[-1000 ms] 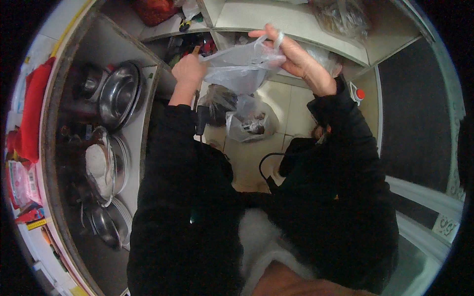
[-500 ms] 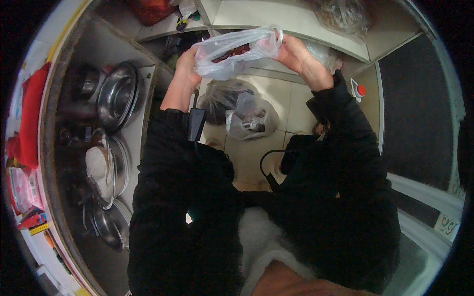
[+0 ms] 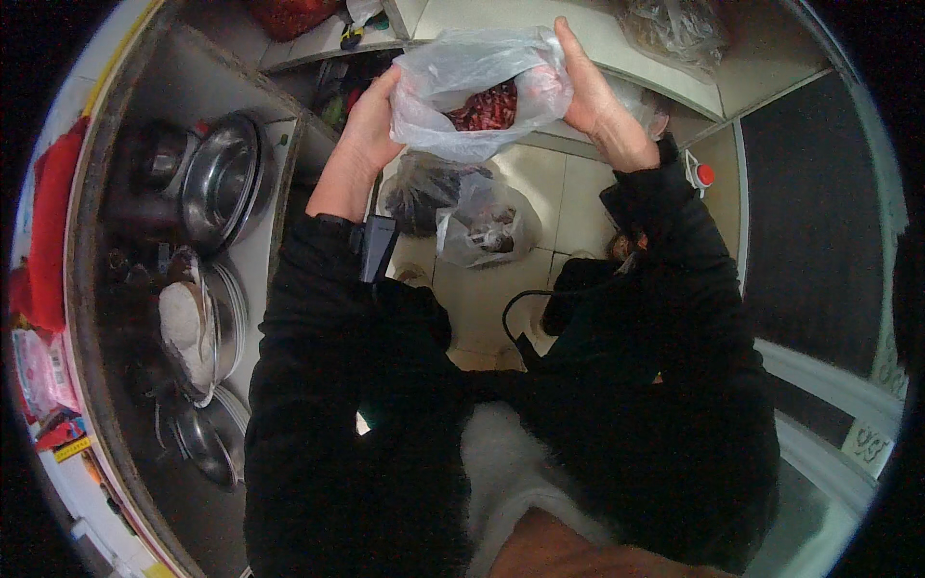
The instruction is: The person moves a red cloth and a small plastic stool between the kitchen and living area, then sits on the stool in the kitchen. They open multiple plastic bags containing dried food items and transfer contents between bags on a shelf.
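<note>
plastic bag (image 3: 448, 135) held mouth-open between left hand (image 3: 372, 123) and right hand (image 3: 590, 101), dark-red contents (image 3: 489, 108) showing; next move likely needs both sides steady.

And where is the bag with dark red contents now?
In the head view, the bag is at upper centre, held between the left hand and right hand.

Floor (image 3: 482, 313): pale square tiles, bearing a dark plastic bag (image 3: 414, 197) and, just beside it, a whitish see-through bag (image 3: 464, 231) with dark contents. Left-hand shelf (image 3: 262, 289): metal basins (image 3: 220, 183) and bowls (image 3: 229, 323) in a row. Far shelf (image 3: 482, 13): a clear bag (image 3: 674, 37), right compartment; a red bundle (image 3: 289, 15), left.
</note>
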The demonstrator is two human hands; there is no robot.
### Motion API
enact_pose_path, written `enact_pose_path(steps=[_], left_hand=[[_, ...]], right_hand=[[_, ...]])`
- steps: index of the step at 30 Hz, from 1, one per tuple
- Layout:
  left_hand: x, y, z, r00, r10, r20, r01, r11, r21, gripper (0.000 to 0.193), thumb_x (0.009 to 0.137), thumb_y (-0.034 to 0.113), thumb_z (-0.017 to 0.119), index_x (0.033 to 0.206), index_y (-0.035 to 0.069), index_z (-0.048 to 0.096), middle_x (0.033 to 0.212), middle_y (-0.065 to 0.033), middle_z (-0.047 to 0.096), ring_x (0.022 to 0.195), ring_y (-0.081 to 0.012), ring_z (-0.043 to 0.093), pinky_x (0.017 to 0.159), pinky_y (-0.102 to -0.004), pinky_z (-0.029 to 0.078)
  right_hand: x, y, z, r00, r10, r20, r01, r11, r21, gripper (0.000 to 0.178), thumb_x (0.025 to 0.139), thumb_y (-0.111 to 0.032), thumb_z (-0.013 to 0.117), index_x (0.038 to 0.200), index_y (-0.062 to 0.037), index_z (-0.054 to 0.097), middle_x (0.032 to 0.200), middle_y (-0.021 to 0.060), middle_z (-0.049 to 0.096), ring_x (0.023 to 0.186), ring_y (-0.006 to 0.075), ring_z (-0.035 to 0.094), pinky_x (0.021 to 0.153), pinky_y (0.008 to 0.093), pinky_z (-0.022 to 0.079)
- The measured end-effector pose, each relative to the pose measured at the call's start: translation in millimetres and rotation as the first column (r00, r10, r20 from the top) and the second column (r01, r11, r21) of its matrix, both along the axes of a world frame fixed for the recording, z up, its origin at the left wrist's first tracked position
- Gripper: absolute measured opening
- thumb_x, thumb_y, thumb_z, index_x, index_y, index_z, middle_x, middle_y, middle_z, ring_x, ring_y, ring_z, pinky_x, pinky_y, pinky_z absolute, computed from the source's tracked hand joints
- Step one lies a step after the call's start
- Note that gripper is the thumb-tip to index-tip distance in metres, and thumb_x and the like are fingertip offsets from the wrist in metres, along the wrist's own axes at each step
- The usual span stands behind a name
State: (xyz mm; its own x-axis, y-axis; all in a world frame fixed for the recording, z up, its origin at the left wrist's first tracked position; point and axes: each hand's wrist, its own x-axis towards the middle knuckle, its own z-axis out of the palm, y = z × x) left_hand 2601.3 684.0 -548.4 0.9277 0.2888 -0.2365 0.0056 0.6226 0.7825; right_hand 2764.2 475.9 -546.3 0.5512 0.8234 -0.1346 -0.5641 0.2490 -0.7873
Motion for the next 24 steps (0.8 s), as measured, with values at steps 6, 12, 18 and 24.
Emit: enact_pose_path(steps=[6, 12, 18, 24], left_hand=[[2, -3, 9, 0.999, 0.018, 0.045, -0.012, 0.989, -0.145, 0.041, 0.097, 0.038, 0.044, 0.123, 0.006, 0.053, 0.116, -0.0095, 0.06, 0.104, -0.0262, 0.056, 0.091, -0.0425, 0.046], [-2, 6, 10, 0.981, 0.192, -0.02, -0.193, 0.976, -0.103, 0.038, 0.094, 0.036, 0.054, 0.119, 0.008, 0.056, 0.115, -0.0083, 0.06, 0.107, -0.0262, 0.055, 0.094, -0.0431, 0.044], [-3, 7, 10, 0.989, 0.143, 0.03, -0.144, 0.989, 0.018, 0.046, 0.09, 0.031, 0.062, 0.128, 0.009, 0.049, 0.122, -0.0083, 0.056, 0.113, -0.0256, 0.052, 0.098, -0.044, 0.041], [-12, 8, 9, 0.997, 0.038, 0.074, -0.057, 0.962, 0.266, 0.078, 0.086, 0.02, 0.067, 0.147, 0.016, 0.019, 0.138, -0.0101, 0.041, 0.125, -0.0277, 0.042, 0.097, -0.0513, 0.04]], right_hand=[[-22, 5, 9, 0.59, 0.274, 0.76, 0.094, 0.911, -0.401, 0.042, 0.078, -0.038, 0.073, 0.105, -0.0076, 0.063, 0.095, 0.0037, 0.063, 0.092, 0.0155, 0.057, 0.079, 0.0279, 0.047], [-4, 5, -1, 1.0, 0.013, -0.018, -0.013, 1.0, -0.027, 0.018, 0.089, -0.023, 0.062, 0.094, -0.0063, 0.064, 0.08, -0.0036, 0.062, 0.071, 0.0093, 0.058, 0.065, 0.0263, 0.05], [4, 8, -11, 0.992, 0.048, -0.113, -0.046, 0.999, 0.018, 0.016, 0.093, -0.021, 0.055, 0.091, -0.0072, 0.062, 0.079, -0.0023, 0.062, 0.071, 0.0111, 0.059, 0.066, 0.0266, 0.05], [19, 2, -12, 0.928, 0.225, -0.298, -0.132, 0.944, 0.303, 0.025, 0.096, -0.021, 0.049, 0.107, -0.001, 0.059, 0.093, 0.0063, 0.064, 0.078, 0.0175, 0.06, 0.073, 0.0298, 0.052]])
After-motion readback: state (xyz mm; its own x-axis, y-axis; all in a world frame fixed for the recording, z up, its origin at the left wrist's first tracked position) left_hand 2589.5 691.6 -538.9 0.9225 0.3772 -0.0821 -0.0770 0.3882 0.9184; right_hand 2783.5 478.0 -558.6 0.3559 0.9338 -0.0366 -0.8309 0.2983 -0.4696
